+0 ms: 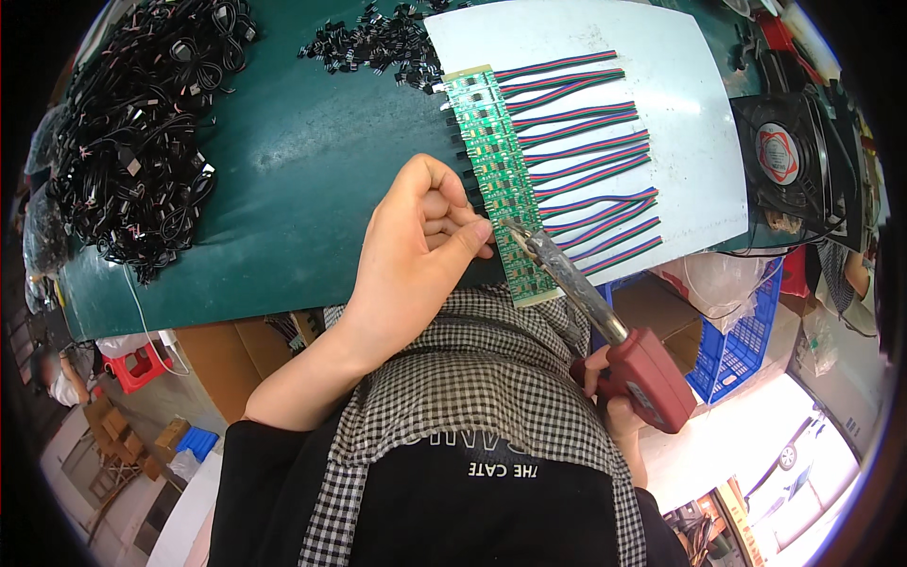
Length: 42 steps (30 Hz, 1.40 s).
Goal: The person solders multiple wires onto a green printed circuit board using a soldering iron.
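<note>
You have one soldering gun (652,380), one circuit-board panel (501,161), over six ribbon wires (557,63), one sheet (694,142), one fan (777,156), one cable heap (142,142), one connector heap (383,45).

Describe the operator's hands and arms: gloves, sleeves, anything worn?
Left hand: bare, no glove, ring or watch visible. Left forearm is bare up to a plain black sleeve ending near the elbow. Right hand: no glove visible, but partly hidden, so rings can't be ruled out. No cables or markings visible on either.
</note>
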Available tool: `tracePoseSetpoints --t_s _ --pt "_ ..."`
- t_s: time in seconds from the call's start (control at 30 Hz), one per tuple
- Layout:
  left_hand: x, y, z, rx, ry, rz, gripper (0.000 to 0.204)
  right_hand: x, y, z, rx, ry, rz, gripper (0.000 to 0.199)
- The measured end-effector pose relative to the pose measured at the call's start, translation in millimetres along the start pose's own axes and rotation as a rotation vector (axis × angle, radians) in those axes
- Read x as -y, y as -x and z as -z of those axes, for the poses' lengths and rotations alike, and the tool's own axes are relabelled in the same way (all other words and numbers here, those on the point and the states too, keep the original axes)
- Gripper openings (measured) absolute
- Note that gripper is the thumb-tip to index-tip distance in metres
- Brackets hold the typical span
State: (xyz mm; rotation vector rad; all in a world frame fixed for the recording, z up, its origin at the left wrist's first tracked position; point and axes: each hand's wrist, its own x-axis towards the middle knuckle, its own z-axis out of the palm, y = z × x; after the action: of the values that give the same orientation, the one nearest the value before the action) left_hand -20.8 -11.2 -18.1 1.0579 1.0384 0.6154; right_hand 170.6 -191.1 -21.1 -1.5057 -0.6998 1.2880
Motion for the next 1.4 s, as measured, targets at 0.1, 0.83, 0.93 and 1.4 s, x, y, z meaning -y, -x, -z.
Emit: tracePoseSetpoints --t_s 0.1,0.83,0.93,1.4 --pt "2 -1 -1 0.002 0.022 -0.012 0.019 -6 1 5 0.021 0.084 0.026 0.068" --pt "2 -2 -3 -0.035 0.029 -0.012 0.020 -22 7 15 0.028 0.288 0.102 0.072" --pt "0 -1 -1 -0.015 0.009 -0.002 0.019 -40 15 30 0.007 0.443 0.233 0.073" --pt "3 -3 -5 -0.052 0.054 -0.023 0.021 -39 11 29 0.049 0.391 0.225 0.050"
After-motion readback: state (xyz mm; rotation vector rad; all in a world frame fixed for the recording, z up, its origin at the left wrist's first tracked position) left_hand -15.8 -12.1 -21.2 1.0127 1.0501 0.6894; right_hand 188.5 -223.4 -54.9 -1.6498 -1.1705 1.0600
